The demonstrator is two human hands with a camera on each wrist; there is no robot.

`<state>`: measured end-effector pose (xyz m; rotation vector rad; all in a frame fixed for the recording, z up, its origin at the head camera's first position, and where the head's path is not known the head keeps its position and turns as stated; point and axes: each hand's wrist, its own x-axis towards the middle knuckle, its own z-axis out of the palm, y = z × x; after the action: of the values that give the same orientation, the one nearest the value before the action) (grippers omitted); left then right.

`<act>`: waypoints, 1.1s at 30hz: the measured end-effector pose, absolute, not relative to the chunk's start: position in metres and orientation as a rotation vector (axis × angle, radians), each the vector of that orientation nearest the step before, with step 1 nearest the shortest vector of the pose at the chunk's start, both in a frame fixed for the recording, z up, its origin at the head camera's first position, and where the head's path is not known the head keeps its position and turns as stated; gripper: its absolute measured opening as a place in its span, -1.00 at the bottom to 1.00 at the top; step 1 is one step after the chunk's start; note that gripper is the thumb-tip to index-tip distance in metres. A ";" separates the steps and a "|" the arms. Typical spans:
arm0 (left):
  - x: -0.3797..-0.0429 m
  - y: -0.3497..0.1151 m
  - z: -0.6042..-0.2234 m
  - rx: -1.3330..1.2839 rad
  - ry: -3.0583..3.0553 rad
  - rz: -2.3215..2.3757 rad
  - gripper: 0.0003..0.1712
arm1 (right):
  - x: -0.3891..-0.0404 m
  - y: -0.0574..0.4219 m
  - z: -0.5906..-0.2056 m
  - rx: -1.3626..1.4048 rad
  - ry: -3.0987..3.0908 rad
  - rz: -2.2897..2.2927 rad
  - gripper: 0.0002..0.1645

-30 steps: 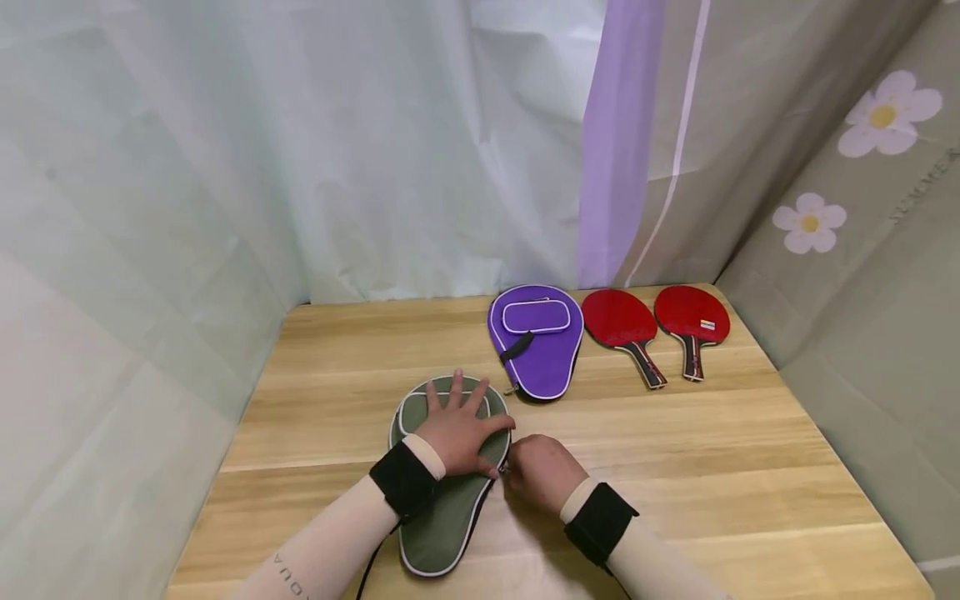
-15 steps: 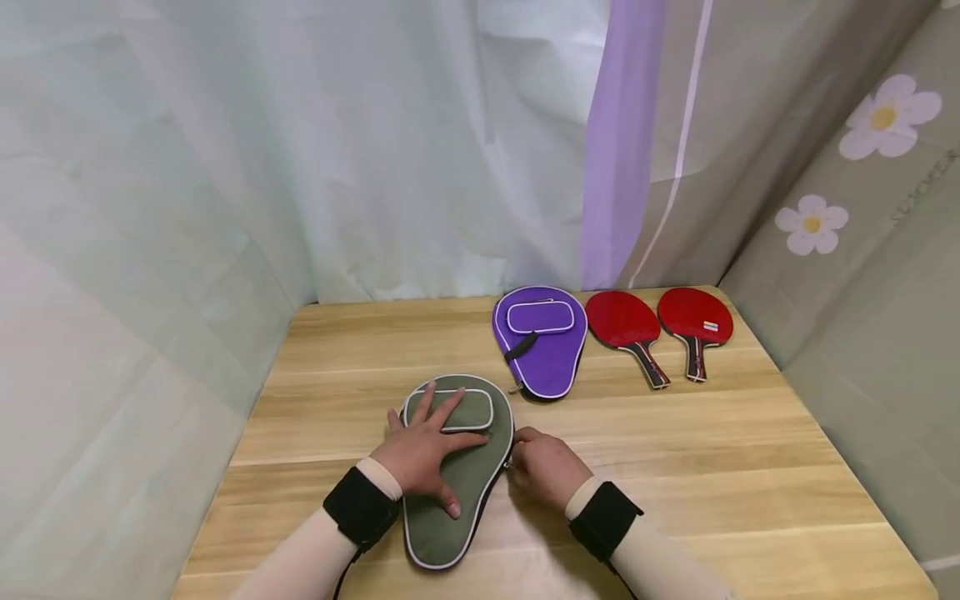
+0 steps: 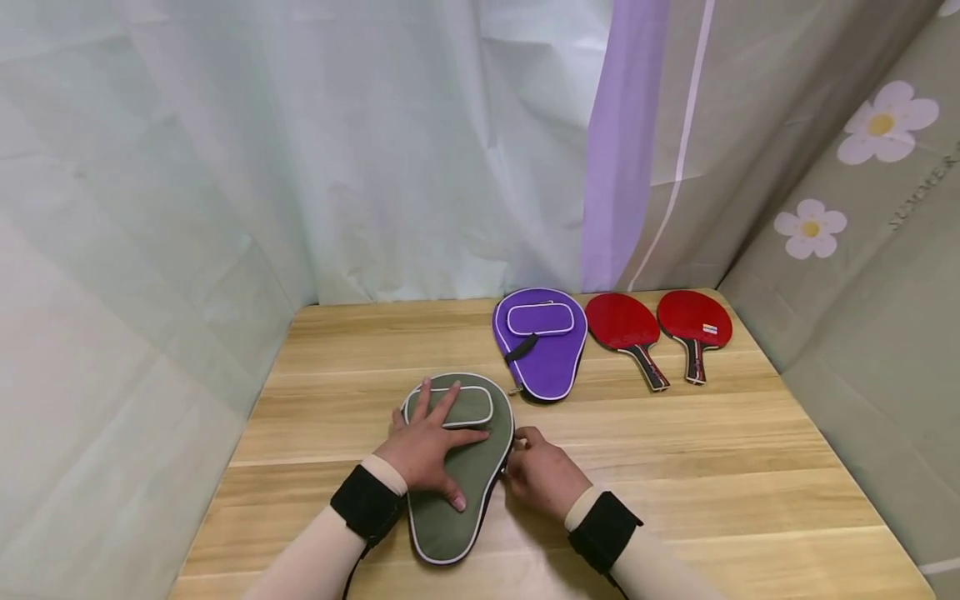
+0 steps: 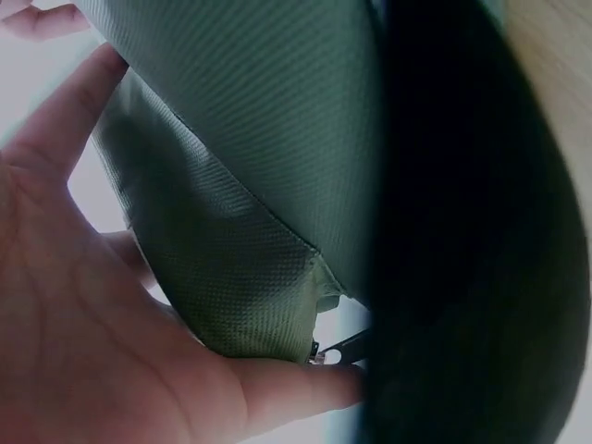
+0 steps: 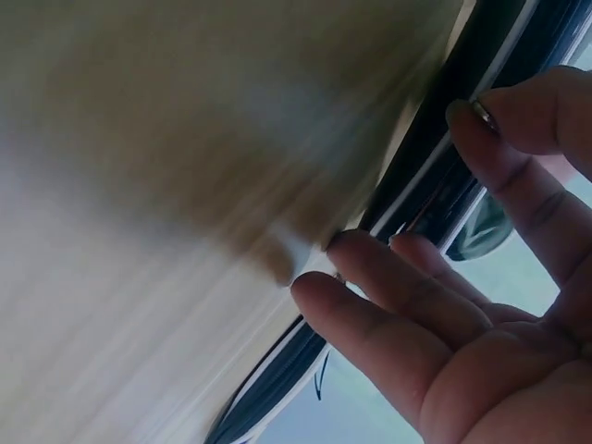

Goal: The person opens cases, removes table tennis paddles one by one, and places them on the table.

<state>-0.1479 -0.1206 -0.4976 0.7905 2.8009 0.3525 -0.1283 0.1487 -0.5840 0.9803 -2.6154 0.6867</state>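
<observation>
A grey-green table tennis bat case (image 3: 483, 454) with white piping and a front pocket lies on the wooden table. My left hand (image 3: 423, 454) rests on its left half, fingers spread over the pocket and thumb on the lower part. The left wrist view shows the palm beside the green fabric (image 4: 250, 111). Along the case's right side, my right hand (image 3: 547, 475) is at the dark zipped edge. Thumb and forefinger pinch a small metal zipper pull (image 5: 483, 115) in the right wrist view, while the other fingers touch the edge of the case.
A purple bat case (image 3: 551, 358) with a black strap lies behind and to the right. Beside it are two red table tennis bats, one nearer the case (image 3: 621, 321) and one at the back right corner (image 3: 693, 315). Curtains (image 3: 390, 167) enclose the table (image 3: 675, 467).
My left hand has slid left and down off the case's right side, uncovering the pocket. My right hand stays at the right edge, its fingers slightly rearranged.
</observation>
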 end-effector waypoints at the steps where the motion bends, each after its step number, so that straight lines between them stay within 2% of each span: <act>1: -0.148 -0.120 -0.498 0.791 2.802 0.354 0.29 | -0.128 0.149 -0.589 0.985 -2.605 0.686 -0.86; 8: -0.151 -0.116 -0.502 0.769 2.810 0.383 0.27 | -0.106 0.145 -0.572 0.992 -2.637 0.745 -0.70; 17: -0.151 -0.113 -0.502 0.739 2.820 0.380 0.26 | -0.081 0.135 -0.561 1.153 -2.593 0.610 -0.81; 26: -0.150 -0.112 -0.504 0.726 2.838 0.396 0.25 | -0.058 0.125 -0.539 1.059 -2.659 0.548 -0.76; 33: -0.151 -0.112 -0.504 0.739 2.859 0.408 0.25 | -0.052 0.122 -0.531 1.030 -2.853 0.621 -0.81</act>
<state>-0.1507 -0.1118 -0.5036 0.7390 2.8591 0.4083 -0.0525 0.1216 -0.5314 1.0302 -2.8529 0.6209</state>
